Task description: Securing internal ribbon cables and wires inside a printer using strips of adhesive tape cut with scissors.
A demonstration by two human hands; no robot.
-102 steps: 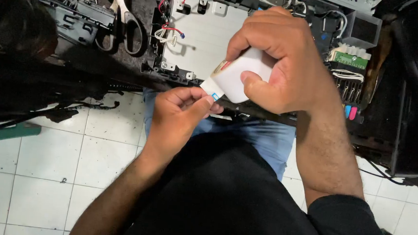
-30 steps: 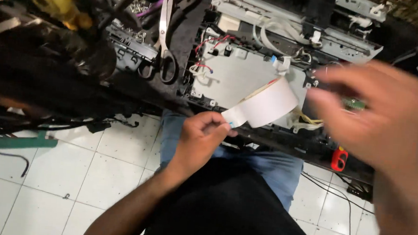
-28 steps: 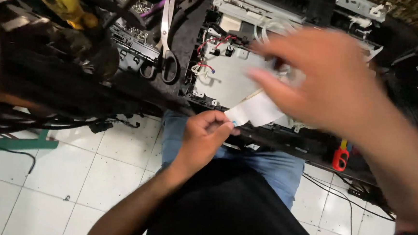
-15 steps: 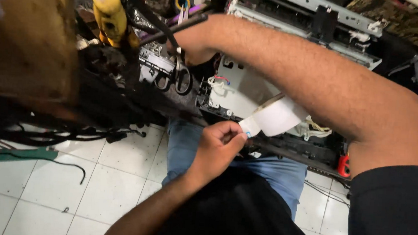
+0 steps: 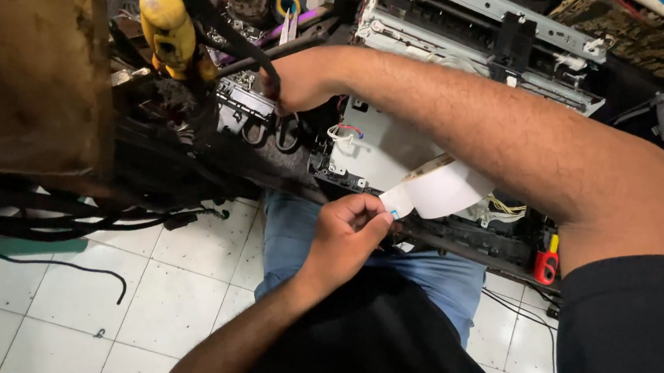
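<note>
Right hand point(image 5: 301, 81) reached across, clenched on scissors point(image 5: 284, 122); left hand point(image 5: 344, 237) (unmoved) pinches tape roll point(image 5: 435, 193).

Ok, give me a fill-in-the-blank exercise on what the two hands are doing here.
1. The left hand pinches the end of a ____ strip of tape.
2. The right hand reaches across to the ____ on the bench.
3. The screwdriver at upper left has a ____ handle.
4. The floor is covered in white ____.

Missing words: white; scissors; yellow; tiles

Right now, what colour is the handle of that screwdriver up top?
Yellow: the screwdriver handle shows best in the head view, upper left.
</note>
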